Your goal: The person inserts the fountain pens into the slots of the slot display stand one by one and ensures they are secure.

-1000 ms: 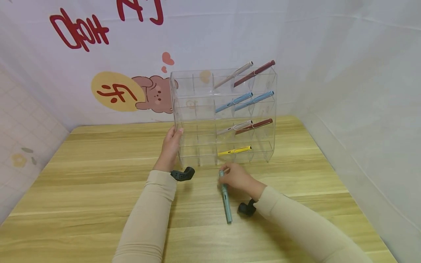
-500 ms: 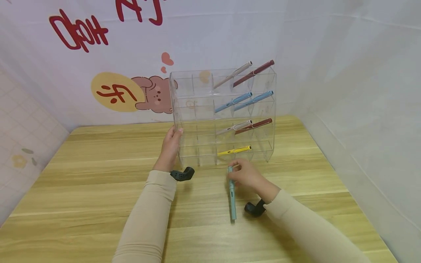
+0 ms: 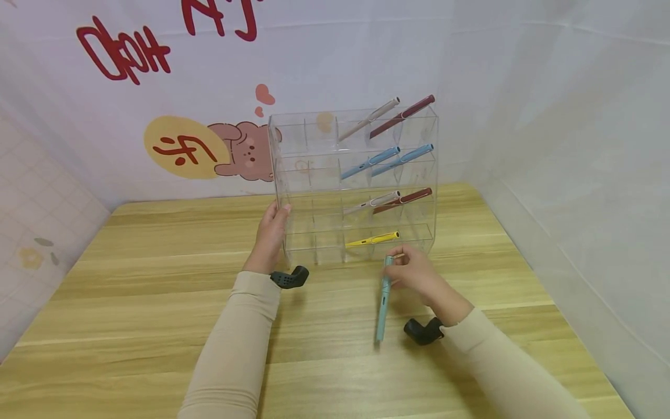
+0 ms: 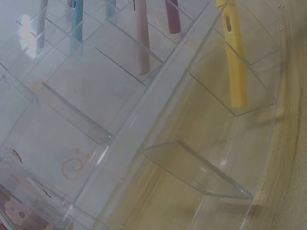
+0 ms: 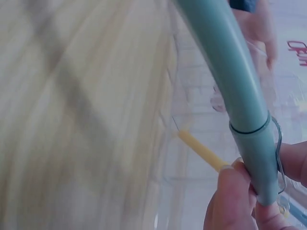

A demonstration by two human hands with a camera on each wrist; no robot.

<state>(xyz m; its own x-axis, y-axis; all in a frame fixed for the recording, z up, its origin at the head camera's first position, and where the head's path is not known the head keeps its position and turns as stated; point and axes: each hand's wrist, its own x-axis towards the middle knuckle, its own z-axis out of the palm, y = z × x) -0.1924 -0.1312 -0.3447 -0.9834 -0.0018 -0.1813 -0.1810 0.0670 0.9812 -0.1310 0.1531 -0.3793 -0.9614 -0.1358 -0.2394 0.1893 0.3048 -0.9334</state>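
Note:
A clear acrylic pen rack (image 3: 314, 190) stands in tiers at the back of the table. My left hand (image 3: 269, 237) holds its lower left side, with the thumb at the front edge. In front of the lower right part, my right hand (image 3: 419, 276) pinches a teal pen (image 3: 384, 299) by its cap end; the barrel slants down toward me. The right wrist view shows fingers and thumb around the cap and clip of the teal pen (image 5: 240, 91). A yellow pen (image 3: 373, 239) lies in the lowest tier, just behind my right hand.
Above the yellow pen, the rack holds a red-brown pen (image 3: 413, 198), two blue pens (image 3: 410, 158), a dark red pen (image 3: 403, 116) and pale pens (image 3: 369, 119). Its left compartments hold no pens. A printed white cloth (image 3: 487, 87) hangs behind the wooden table (image 3: 131, 302).
My right hand has moved to the right and slightly away from me, carrying the teal pen, whose lower end now leans leftward. The left hand stays on the rack.

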